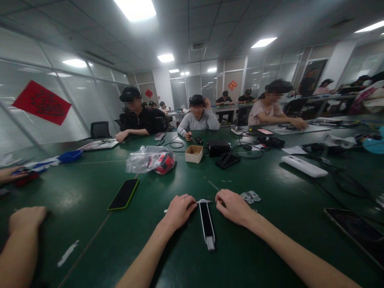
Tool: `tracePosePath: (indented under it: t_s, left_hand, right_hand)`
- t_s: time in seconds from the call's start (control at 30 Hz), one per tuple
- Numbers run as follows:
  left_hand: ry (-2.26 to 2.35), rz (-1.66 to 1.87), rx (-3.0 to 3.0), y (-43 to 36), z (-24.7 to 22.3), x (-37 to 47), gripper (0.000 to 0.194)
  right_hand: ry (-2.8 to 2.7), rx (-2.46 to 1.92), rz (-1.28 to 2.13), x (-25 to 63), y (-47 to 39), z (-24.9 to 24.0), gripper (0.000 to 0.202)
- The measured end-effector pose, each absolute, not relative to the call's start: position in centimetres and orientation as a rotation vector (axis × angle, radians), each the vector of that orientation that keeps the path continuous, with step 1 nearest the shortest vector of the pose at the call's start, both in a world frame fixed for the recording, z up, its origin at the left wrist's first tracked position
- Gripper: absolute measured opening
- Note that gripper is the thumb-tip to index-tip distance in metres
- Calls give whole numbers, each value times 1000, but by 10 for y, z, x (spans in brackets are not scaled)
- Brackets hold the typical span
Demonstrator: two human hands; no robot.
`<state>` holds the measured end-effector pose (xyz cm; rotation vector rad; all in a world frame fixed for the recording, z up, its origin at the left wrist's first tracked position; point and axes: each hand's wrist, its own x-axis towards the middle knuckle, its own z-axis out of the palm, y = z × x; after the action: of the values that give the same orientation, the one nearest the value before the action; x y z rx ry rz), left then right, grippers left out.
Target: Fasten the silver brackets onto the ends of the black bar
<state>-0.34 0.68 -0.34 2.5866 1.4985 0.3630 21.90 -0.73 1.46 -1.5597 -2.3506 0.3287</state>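
A long, narrow item with a white frame and black middle [207, 222] lies on the green table before me, its pale grey tail end towards me. Beside its far end, my left hand [181, 210] is closed, thumb and fingers pinched at the tip of a small crosspiece there. Across from it, my right hand [233, 205] is closed too, with curled fingers just right of that end. What either pinch holds is too small to make out. Behind my right wrist lie several small grey metal-looking pieces [251, 196].
A phone with a green edge [123, 194] lies left, a dark tablet-like device [357, 232] right. Farther off are a plastic bag with red contents [151, 159], a small open box [194, 153], black devices, cables and a white case [304, 166]. A neighbour's arm [22, 236] rests at left; co-workers sit opposite.
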Motion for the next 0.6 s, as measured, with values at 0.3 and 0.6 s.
tracePosePath:
  t_s: [0.3, 0.6]
  left_hand:
    - [1502, 401, 2590, 6, -5, -5, 16]
    - [1523, 357, 2579, 6, -5, -3, 18]
  right_hand:
    - [-2284, -1447, 279, 208, 0, -1, 27]
    - [-2307, -1399, 254, 211, 2, -9, 28]
